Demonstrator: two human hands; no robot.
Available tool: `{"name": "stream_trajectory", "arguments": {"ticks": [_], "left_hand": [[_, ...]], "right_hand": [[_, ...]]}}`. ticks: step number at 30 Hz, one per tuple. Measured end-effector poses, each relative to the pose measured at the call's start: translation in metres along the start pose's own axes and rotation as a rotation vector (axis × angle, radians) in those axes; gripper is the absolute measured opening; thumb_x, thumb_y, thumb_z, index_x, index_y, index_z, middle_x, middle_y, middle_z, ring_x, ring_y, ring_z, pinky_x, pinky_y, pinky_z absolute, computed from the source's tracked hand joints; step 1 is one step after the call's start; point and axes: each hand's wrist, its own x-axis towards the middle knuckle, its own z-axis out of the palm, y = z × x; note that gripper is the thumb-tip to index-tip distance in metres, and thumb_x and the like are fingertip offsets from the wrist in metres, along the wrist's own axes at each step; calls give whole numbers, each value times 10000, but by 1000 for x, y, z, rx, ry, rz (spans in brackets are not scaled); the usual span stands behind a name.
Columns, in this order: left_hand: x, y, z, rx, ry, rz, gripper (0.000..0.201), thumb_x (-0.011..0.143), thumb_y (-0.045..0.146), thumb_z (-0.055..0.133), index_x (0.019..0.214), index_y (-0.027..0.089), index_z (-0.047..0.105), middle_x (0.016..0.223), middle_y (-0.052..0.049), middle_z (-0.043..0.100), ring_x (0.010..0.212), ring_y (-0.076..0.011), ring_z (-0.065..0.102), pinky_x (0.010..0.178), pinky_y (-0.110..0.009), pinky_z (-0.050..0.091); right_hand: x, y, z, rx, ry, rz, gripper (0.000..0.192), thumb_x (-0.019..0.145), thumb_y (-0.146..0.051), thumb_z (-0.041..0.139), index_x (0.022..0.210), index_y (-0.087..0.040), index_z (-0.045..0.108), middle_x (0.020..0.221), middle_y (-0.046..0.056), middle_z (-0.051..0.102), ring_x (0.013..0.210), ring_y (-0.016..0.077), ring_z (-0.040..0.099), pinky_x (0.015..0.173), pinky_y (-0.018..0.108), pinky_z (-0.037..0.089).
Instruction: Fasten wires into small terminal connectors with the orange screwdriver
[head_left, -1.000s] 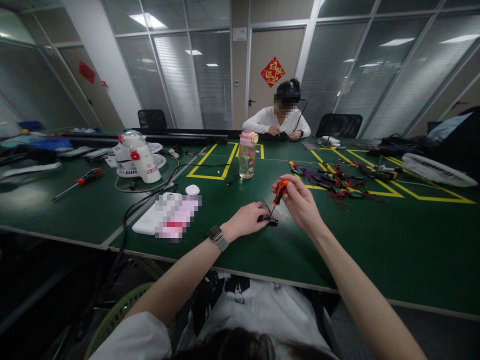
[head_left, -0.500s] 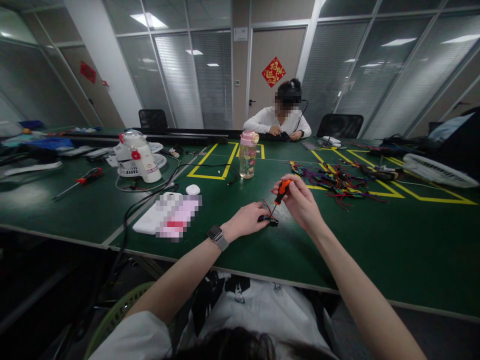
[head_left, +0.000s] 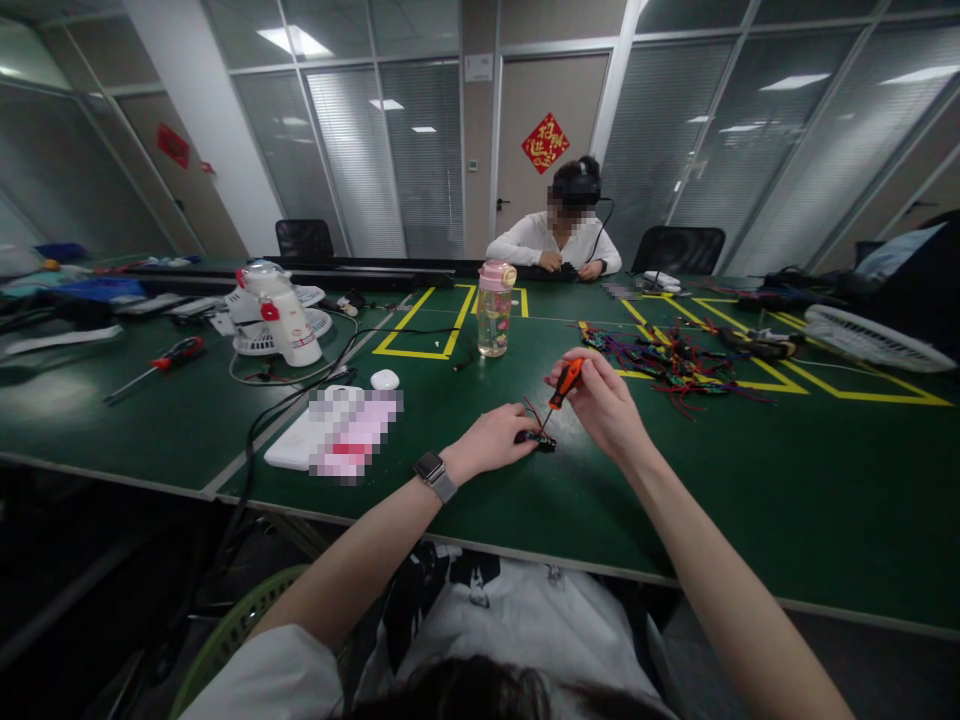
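Head view. Right hand [head_left: 604, 405]: fingers curled round a small screwdriver with an orange-and-black plastic handle [head_left: 564, 383], thin metal shaft slanting down and to the hand's left, tip on a small dark component with red wires [head_left: 536, 437]. Left hand [head_left: 491, 440]: fingertips pinched on that same component, pressing it to the matte green tabletop with yellow tape lines [head_left: 750, 480], just left of the right hand; a square-faced wristwatch on a grey band [head_left: 433, 472] at the wrist.

Beyond the right hand: a loose tangle of red, purple and black wires [head_left: 667, 360]. Beyond both hands: a clear plastic bottle with a pink lid [head_left: 495, 310], upright. Left of the left hand: a flat white rectangular item, partly blurred [head_left: 337, 430]; beyond it a small white rounded case [head_left: 385, 379]. Farther left: a white desk fan with red details [head_left: 276, 315] and a long red-handled screwdriver [head_left: 154, 366], lying flat. Far side of the table: a seated person in a white long-sleeved top [head_left: 555, 240], hands on the table edge.
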Motion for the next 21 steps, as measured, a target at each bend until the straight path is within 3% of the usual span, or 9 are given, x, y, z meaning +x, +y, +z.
{"name": "stream_trajectory", "arguments": {"ticks": [7, 13, 21], "left_hand": [[0, 0, 0, 3, -1, 1, 174, 950, 267, 636, 1060, 181, 739, 1026, -65, 646, 952, -192, 635, 860, -284, 519], [0, 1, -2, 0, -8, -4, 170, 954, 267, 629, 1041, 176, 742, 1026, -65, 646, 939, -188, 636, 850, -281, 520], [0, 1, -1, -3, -4, -4, 170, 954, 277, 630, 1042, 179, 739, 1010, -65, 641, 921, -185, 635, 837, -285, 524]], "right_hand": [[0, 2, -1, 29, 60, -41, 236, 798, -488, 785, 849, -269, 714, 882, -3, 631, 820, 156, 615, 890, 342, 557], [0, 0, -2, 5, 2, 3, 235, 875, -498, 692, 986, -291, 697, 865, 9, 656, 799, 169, 629, 833, 357, 567], [1, 2, 0, -28, 63, -43, 265, 814, -531, 748, 869, -283, 672, 854, 3, 644, 813, 174, 622, 847, 362, 564]]}}
